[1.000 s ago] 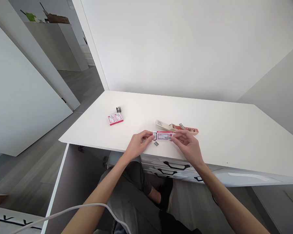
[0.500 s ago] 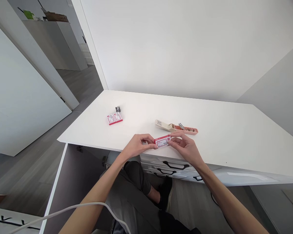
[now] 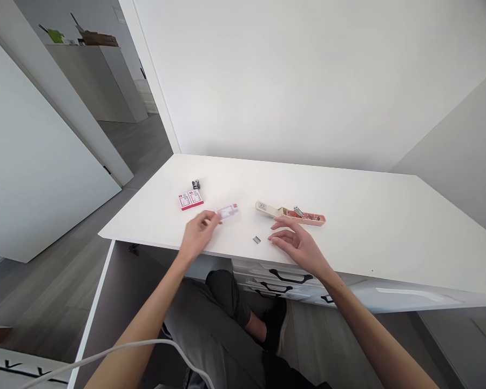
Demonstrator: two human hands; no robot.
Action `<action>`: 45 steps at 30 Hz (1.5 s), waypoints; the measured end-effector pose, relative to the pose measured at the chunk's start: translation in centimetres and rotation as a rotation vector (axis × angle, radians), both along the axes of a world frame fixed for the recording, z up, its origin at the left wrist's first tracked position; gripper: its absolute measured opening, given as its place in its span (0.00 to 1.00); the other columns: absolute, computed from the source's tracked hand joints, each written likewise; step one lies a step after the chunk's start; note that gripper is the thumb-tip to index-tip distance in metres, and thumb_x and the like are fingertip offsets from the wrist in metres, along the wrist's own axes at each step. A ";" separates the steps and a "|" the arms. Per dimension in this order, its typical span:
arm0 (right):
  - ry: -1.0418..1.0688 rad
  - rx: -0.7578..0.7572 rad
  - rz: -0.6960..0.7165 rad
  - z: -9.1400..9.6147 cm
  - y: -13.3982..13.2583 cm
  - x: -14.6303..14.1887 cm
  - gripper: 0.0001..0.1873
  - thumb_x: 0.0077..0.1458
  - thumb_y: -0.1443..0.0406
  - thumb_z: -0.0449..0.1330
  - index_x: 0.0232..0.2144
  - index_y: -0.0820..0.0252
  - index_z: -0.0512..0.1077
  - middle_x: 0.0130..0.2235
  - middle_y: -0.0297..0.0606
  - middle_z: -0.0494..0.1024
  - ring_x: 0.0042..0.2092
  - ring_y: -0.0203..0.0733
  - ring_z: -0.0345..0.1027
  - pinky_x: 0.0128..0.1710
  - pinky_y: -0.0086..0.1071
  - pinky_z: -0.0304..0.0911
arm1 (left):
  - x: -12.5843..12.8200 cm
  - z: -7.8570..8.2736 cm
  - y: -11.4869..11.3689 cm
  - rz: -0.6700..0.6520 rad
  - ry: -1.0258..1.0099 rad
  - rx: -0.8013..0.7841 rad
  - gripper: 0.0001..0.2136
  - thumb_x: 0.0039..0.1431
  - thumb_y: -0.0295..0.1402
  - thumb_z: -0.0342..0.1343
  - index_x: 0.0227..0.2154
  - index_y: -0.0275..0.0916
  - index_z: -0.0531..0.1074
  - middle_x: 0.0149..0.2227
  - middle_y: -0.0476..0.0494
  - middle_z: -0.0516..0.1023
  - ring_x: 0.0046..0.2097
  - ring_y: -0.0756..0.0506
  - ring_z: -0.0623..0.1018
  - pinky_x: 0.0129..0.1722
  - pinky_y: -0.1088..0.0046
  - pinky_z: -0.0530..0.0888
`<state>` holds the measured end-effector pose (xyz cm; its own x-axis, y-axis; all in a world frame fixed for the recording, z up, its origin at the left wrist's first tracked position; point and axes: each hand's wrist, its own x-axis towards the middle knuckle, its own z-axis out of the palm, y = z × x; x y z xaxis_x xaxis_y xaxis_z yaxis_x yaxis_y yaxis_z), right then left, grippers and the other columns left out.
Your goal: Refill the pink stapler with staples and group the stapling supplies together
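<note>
One white tabletop. Two bare hands, well apart: left hand pinching left end of blurred red-and-white box, near paired boxes; right hand, fingers loosely parted, grasping nothing visible, just beside open case. For good handling: level hold, light pinch, box walls uncrushed. Open case, long: cream lid to left, pink compartment with loose metal pieces. Paired boxes, side by side, contents hidden. One dark metal object, just behind. One grey metal strip, between hands.
</note>
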<state>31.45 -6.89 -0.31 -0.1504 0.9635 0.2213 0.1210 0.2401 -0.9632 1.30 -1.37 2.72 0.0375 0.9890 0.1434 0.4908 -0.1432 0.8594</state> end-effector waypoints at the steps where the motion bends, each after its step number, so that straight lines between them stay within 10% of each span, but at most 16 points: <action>1: -0.027 0.002 0.006 0.0 0.0 0.0 0.25 0.65 0.52 0.67 0.59 0.49 0.70 0.53 0.42 0.78 0.49 0.47 0.81 0.56 0.49 0.77 | -1.1 0.0 0.3 0.101 0.036 0.010 0.21 0.65 0.56 0.55 0.38 0.42 0.77 0.45 0.43 0.84 0.42 0.42 0.78 0.47 0.64 0.74; 13: -0.122 0.008 0.022 -0.1 0.1 0.0 0.20 0.66 0.52 0.64 0.56 0.51 0.72 0.53 0.43 0.80 0.48 0.47 0.80 0.53 0.46 0.76 | -8.5 0.6 3.4 0.373 0.431 -0.102 0.23 0.56 0.58 0.57 0.33 0.42 0.82 0.54 0.32 0.76 0.66 0.25 0.62 0.68 0.48 0.61; 25: -0.471 0.118 -0.177 -0.3 0.5 -3.9 0.13 0.63 0.52 0.65 0.42 0.52 0.77 0.45 0.39 0.77 0.37 0.44 0.72 0.42 0.42 0.71 | -6.1 -0.2 1.5 0.397 0.402 0.254 0.15 0.68 0.48 0.52 0.35 0.42 0.73 0.48 0.34 0.77 0.58 0.32 0.68 0.61 0.52 0.67; 33: -0.307 -0.004 -0.169 0.3 0.7 -4.2 0.13 0.64 0.52 0.63 0.38 0.54 0.79 0.43 0.38 0.81 0.38 0.44 0.72 0.47 0.42 0.66 | -1.4 0.6 0.0 0.026 0.366 0.508 0.11 0.72 0.41 0.53 0.34 0.43 0.71 0.41 0.41 0.78 0.49 0.38 0.73 0.54 0.55 0.71; 38: 0.052 -0.332 -0.018 2.3 1.0 -2.8 0.23 0.59 0.44 0.67 0.41 0.56 0.82 0.40 0.39 0.83 0.39 0.43 0.71 0.43 0.38 0.65 | 3.3 1.7 -1.1 -0.389 0.245 0.377 0.10 0.73 0.42 0.55 0.44 0.43 0.75 0.41 0.45 0.79 0.45 0.43 0.77 0.50 0.62 0.73; 45: 0.380 -0.531 0.208 3.0 1.1 -0.6 0.24 0.57 0.45 0.71 0.40 0.58 0.86 0.46 0.43 0.81 0.41 0.38 0.68 0.39 0.34 0.61 | 7.8 3.3 -1.0 -0.543 0.037 0.176 0.11 0.69 0.42 0.60 0.45 0.44 0.81 0.44 0.45 0.82 0.41 0.46 0.78 0.40 0.68 0.73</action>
<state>30.89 -5.79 2.68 -0.3495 0.9155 -0.1990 -0.2461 -0.2947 -0.9234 9.07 -2.35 6.06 0.5420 0.7876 0.2932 0.3357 -0.5228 0.7836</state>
